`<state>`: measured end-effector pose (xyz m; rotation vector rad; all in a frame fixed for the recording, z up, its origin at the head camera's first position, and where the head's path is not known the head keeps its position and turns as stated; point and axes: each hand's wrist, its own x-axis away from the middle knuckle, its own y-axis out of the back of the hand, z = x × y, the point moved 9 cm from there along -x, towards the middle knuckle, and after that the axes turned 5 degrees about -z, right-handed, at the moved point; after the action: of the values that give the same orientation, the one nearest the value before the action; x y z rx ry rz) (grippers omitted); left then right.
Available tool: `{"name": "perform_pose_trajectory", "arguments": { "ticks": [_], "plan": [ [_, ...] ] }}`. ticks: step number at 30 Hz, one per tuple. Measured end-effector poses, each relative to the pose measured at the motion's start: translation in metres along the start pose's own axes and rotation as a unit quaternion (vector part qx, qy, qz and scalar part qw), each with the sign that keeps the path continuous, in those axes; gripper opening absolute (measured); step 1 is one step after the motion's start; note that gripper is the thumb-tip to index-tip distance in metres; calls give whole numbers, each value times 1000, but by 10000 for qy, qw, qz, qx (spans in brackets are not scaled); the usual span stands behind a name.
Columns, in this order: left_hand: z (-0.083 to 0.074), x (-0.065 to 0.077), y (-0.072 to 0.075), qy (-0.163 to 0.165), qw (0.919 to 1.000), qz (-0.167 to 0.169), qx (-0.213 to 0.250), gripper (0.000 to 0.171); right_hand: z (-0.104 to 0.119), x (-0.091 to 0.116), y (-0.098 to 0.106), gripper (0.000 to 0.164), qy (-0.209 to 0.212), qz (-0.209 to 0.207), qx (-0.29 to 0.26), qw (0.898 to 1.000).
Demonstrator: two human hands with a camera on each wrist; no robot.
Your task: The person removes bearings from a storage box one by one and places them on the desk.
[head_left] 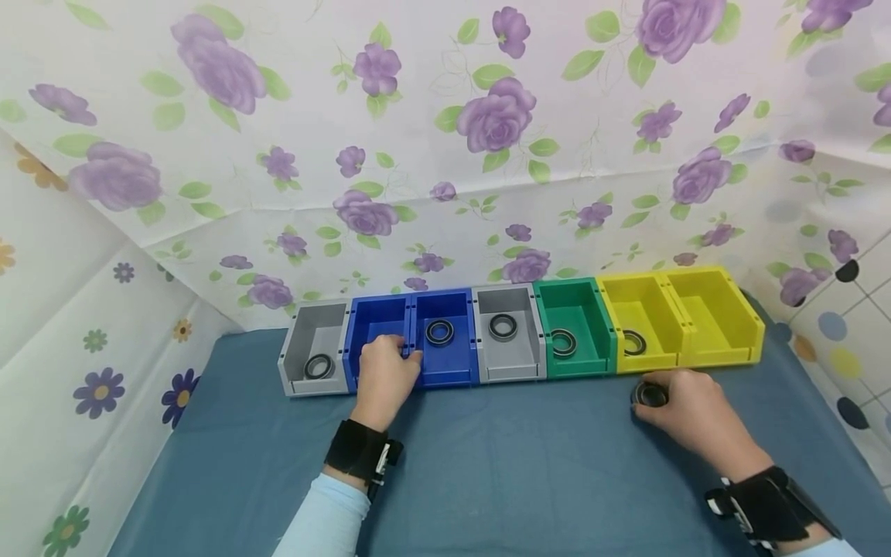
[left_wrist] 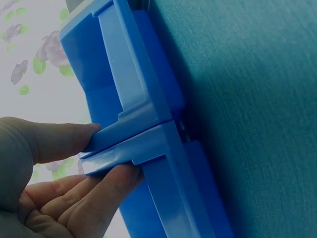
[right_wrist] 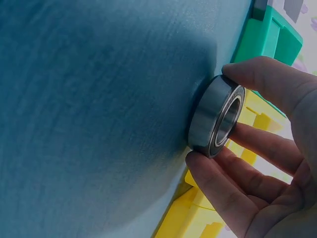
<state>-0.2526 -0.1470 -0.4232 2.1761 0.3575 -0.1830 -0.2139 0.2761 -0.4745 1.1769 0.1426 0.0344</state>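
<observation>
My left hand [head_left: 384, 379] pinches the adjoining side walls of the left blue bin [head_left: 379, 316] and the right blue bin [head_left: 448, 367] between thumb and fingers. Those walls [left_wrist: 126, 136] also show up close in the left wrist view. In my right hand [head_left: 696, 410] is a steel ball bearing [right_wrist: 208, 116], gripped at its edge by thumb and fingertips. It is held tilted at the blue cloth, in front of the left yellow bin [head_left: 636, 294]. A similar bearing [head_left: 429, 339] lies in the right blue bin. My left hand hides part of the left blue bin.
The bins stand in one row. Bearings also lie in the left grey bin [head_left: 327, 321], the other grey bin [head_left: 504, 298], the green bin [head_left: 571, 298] and the left yellow bin. A right yellow bin [head_left: 717, 309] ends the row. Flowered sheeting [head_left: 445, 155] rises behind the blue cloth [head_left: 501, 464].
</observation>
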Motion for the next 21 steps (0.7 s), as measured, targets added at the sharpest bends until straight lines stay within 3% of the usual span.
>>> {"name": "perform_pose_trajectory", "arguments": {
  "ticks": [21],
  "plan": [
    [1, 0, -1, 21, 9999, 85, 105, 23, 1, 0, -7, 43, 76, 100, 203, 9997]
  ]
}}
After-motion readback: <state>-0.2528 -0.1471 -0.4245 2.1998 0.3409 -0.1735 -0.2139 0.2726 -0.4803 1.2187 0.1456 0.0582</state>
